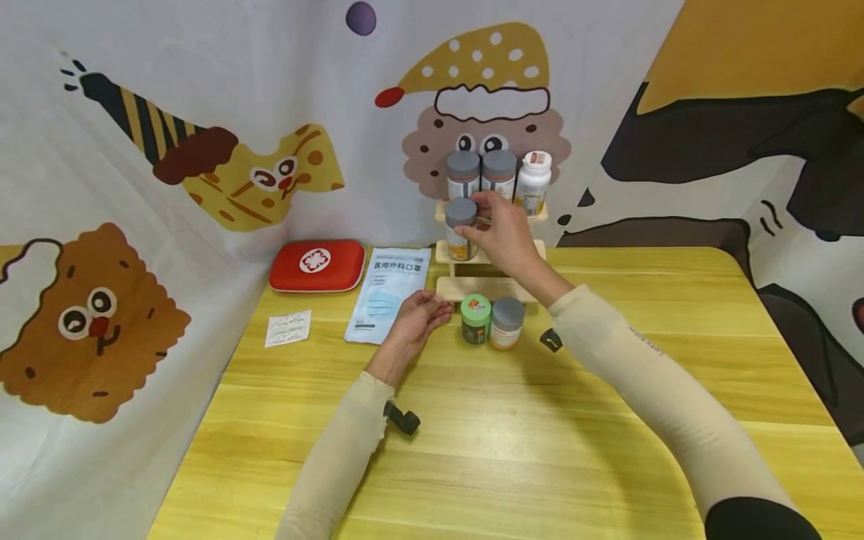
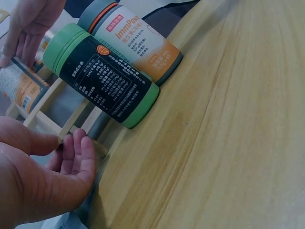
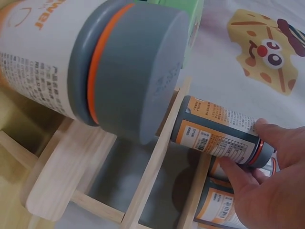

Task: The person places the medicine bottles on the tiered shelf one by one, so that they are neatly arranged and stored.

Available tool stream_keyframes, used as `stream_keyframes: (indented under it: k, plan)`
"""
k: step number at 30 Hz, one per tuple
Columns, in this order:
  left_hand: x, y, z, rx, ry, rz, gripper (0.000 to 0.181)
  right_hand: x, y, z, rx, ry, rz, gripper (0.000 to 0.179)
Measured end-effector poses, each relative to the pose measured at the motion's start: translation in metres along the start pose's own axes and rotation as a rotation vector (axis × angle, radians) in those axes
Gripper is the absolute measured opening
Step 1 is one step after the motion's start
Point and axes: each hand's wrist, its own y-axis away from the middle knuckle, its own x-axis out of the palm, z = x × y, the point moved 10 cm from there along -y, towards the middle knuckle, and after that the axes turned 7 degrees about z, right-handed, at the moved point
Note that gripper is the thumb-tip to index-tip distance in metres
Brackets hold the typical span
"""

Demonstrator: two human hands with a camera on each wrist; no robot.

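Note:
My right hand (image 1: 506,234) grips a grey-lidded pill bottle (image 1: 461,212) by its upper part, thumb on one side and fingers on the other. That bottle stands upright at the left of the middle tier of a wooden step rack (image 1: 482,287). The fingers of my left hand (image 1: 417,324) pinch the left end of the rack's lowest tier; the left wrist view shows thumb and fingertips meeting at the wood (image 2: 69,125). In front of the rack stand a green-lidded bottle (image 1: 475,321) and another grey-lidded bottle (image 1: 507,324), side by side on the table.
Two grey-lidded bottles (image 1: 481,174) and a white bottle (image 1: 535,180) occupy the top tier. Left of the rack lie a mask packet (image 1: 390,289), a red first-aid case (image 1: 317,266) and a blister pack (image 1: 288,328). A printed cloth (image 1: 378,112) hangs behind the table (image 1: 472,450).

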Motion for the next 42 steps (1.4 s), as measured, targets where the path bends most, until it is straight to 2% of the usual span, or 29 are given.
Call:
stream_keyframes:
  k: [8,14,28,35,42]
  plan:
    - [0.001,0.001,0.0,0.003,0.003,-0.006,0.006,0.001,0.004,-0.003,0.022,0.007,0.037,0.062]
    - [0.0,0.001,0.0,0.011,0.002,-0.007,0.006,0.0,0.013,-0.006,0.038,-0.035,0.088,0.067]
    - [-0.001,0.001,0.0,0.007,-0.005,-0.014,0.006,-0.01,0.05,-0.012,0.023,-0.065,0.146,0.078]
    - [-0.001,0.0,0.001,0.008,-0.007,-0.017,0.005,0.0,0.065,-0.031,0.049,-0.118,0.267,0.076]
    - [0.001,0.002,-0.001,0.013,-0.025,-0.001,0.004,0.009,0.086,-0.051,0.01,-0.2,0.376,0.07]
